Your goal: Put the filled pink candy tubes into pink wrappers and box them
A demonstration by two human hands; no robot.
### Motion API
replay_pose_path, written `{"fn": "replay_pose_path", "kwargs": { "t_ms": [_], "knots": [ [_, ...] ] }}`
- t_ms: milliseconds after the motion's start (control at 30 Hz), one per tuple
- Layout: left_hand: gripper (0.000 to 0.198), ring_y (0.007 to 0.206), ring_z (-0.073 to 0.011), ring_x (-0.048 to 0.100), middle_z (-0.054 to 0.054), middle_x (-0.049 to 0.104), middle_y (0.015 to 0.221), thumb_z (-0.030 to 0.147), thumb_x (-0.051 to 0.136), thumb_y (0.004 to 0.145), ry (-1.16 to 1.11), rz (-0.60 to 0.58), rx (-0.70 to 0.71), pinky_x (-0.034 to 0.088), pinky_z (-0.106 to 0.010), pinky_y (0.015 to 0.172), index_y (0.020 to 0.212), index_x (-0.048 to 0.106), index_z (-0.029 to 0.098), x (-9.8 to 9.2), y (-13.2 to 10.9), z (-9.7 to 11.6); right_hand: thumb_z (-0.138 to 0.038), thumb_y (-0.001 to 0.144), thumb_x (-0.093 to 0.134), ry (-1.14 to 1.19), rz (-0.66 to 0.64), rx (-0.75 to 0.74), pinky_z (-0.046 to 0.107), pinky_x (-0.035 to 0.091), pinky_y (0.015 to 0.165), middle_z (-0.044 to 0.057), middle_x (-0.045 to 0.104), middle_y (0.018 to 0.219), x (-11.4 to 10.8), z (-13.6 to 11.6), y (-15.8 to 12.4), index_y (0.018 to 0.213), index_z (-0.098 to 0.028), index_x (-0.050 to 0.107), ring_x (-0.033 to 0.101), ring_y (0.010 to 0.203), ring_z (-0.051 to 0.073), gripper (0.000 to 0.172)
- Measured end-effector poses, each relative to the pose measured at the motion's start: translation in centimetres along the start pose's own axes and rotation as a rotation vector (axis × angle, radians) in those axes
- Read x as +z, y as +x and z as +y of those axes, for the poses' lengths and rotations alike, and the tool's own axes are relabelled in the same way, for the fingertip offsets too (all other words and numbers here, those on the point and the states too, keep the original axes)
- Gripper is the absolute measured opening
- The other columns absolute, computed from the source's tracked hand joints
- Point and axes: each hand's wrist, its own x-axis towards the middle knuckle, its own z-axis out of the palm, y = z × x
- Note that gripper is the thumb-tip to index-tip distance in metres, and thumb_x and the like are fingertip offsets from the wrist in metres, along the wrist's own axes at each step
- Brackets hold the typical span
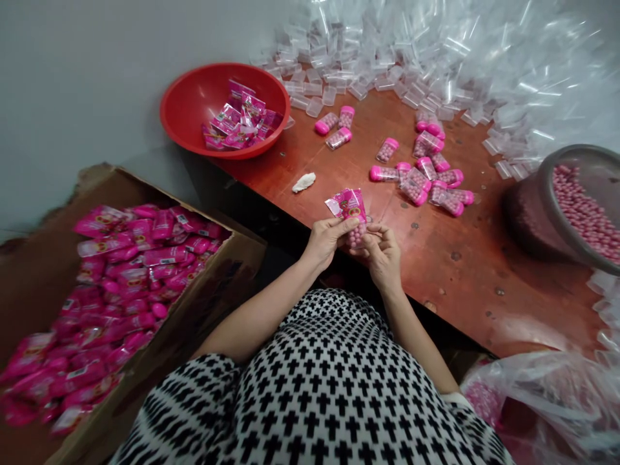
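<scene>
Head view: the left hand [325, 240] and right hand [383, 257] are both clamped on one tube [357, 236] of pink beads. They hold it above the near desk [460, 271] edge, a pink sleeve [349, 205] at its top. A loose pinch could drop the tube off the edge or spill beads. A hard tug might tear the sleeve.

Bench tally: five singles, one cluster, one heap.
One red bowl [175, 110] at 11 o'clock, one cardboard box [213, 303] at 8, one grey bucket [545, 194] at 3, one white scrap [303, 182], one wrapped vial [349, 205] at centre; roughly fifteen pink-capped vials [416, 184] at 1; clear empties [339, 71] uncountable.
</scene>
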Motion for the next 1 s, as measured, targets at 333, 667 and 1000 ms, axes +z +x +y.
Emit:
{"fn": "replay_pose_path", "kwargs": {
  "t_ms": [333,667,1000],
  "knots": [
    [0.035,0.066,-0.0136,0.066,-0.005,0.071,0.071,0.035,0.086,0.054,-0.032,-0.035,-0.095,0.054,-0.032,0.077,0.072,0.072,0.009,-0.4,-1.2,-0.8,-0.033,0.066,0.080,0.014,0.033,0.031,0.018,0.054,0.047,-0.007,0.065,0.061,-0.1,0.2,1.2,0.079,-0.021,0.053,0.062,0.048,0.008,0.032],
    [0.061,0.089,-0.0181,0.070,-0.003,0.075,0.094,0.069,0.036,0.086,-0.187,0.412,0.580,0.056,-0.036,0.086,0.102,0.067,0.019,-7.3,-5.0,4.7,-0.041,0.072,0.074,-0.075,-0.119,0.052,0.018,0.048,0.042,-0.004,0.067,0.062,1.2,-0.3,2.1,0.080,-0.021,0.054,0.061,0.046,0.009,0.030],
    [0.040,0.134,-0.0278,0.044,-0.011,0.056,0.136,0.040,0.058,0.087,1.395,0.153,0.720,0.028,-0.050,0.115,0.119,0.064,0.018,-5.6,4.6,1.1,-0.047,0.076,0.069,-0.207,-0.076,0.061,0.018,0.048,0.043,-0.003,0.066,0.062,0.1,-0.4,1.9,0.078,-0.020,0.055,0.060,0.046,0.008,0.031]
  ]
}}
